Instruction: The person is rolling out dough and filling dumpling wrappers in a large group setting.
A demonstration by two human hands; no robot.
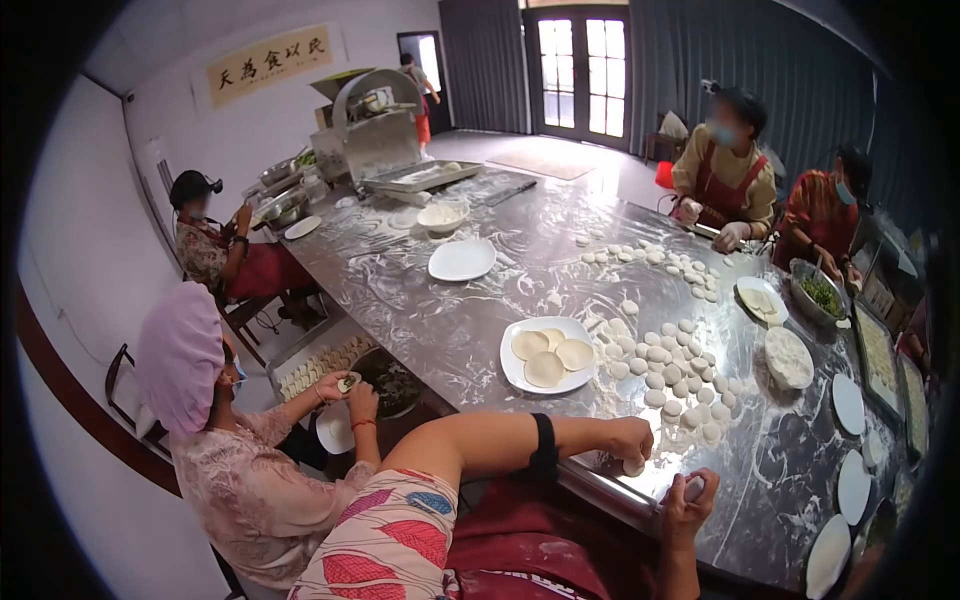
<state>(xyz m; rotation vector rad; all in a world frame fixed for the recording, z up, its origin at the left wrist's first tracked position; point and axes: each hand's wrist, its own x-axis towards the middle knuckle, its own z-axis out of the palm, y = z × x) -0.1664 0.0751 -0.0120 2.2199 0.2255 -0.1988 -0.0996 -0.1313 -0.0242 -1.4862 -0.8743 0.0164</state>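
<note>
My left hand reaches over the table's near edge with its fingers closed on a small pale dough piece at the steel surface. Just to its right and nearer to me, my right hand is curled around a small pale thing that I cannot make out. Many floured dough rounds lie on the table beyond my hands. A square white plate with several flat dough wrappers stands left of them.
A person in a lilac cap holds a filled wrapper at left. Workers sit or stand across the table. White plates, a flour bowl and a greens bowl are at right; a machine stands at the back.
</note>
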